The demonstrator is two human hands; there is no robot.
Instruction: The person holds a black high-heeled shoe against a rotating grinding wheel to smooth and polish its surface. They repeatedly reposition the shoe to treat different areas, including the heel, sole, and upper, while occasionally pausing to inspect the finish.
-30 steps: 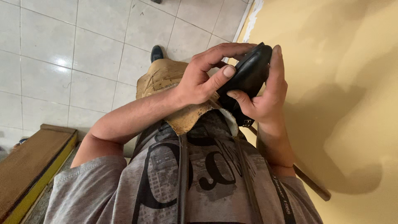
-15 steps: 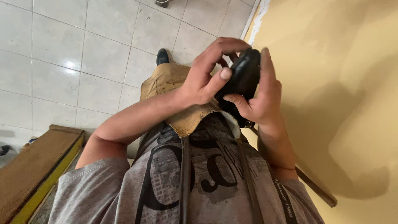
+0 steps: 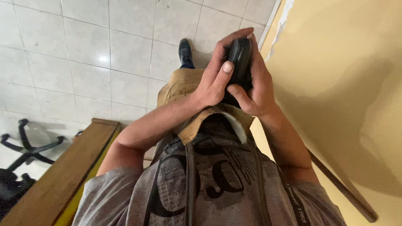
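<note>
You hold a small black device (image 3: 238,62) between both hands, in front of your waist and above your tan trousers (image 3: 180,86). It is dark, smooth and slightly glossy, with a rounded, curved edge turned toward you; most of its body is hidden by your fingers, so its full shape cannot be told.

Your left hand (image 3: 215,79) wraps the device from the left side. Its fingers curl over the top edge, and the thumb lies flat along the near face, nail up. Your right hand (image 3: 255,90) cups the device from the right and from below, the fingers stretched up along its far side and the thumb tip pressed on the lower part of the near face. Both hands are closed firmly around it, the two thumbs just beside each other.

Below the hands, a tan leather apron flap (image 3: 201,123) with a raw, pale edge hangs over a grey printed shirt (image 3: 209,184). A black strap (image 3: 190,184) runs down the middle of the shirt.

The floor (image 3: 83,50) is pale square tile with a soft shine. One dark shoe (image 3: 185,52) shows beyond the trousers. A brown wooden bench (image 3: 63,171) with a yellow side lies at the lower left, near the black legs of an office chair (image 3: 25,150). On your right stands a matte yellow wall (image 3: 343,62).
</note>
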